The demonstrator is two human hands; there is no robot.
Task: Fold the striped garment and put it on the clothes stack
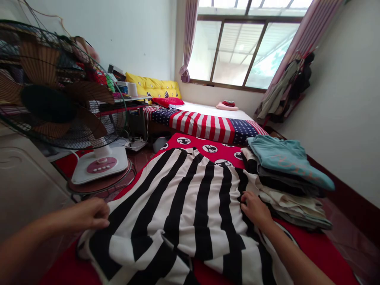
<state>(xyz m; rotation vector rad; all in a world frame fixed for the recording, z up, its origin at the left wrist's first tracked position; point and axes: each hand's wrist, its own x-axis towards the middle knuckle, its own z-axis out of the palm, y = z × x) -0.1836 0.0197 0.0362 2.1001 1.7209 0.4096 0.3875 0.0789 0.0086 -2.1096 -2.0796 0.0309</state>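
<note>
A black-and-white striped garment point(190, 202) lies spread flat on a red bed sheet point(314, 245). My left hand point(89, 215) pinches the garment's left edge, fingers curled closed on the cloth. My right hand point(254, 208) grips the garment's right edge, fingers bent on the fabric, right beside a stack of folded clothes point(285, 182) topped by a teal shirt point(286, 158).
An electric fan point(59, 103) with a white base point(99, 164) stands at the left on a stool. A stars-and-stripes blanket point(208, 124), yellow pillows point(154, 87) and a red pillow point(168, 102) lie farther up the bed. Clothes hang at the right point(287, 91) by the window.
</note>
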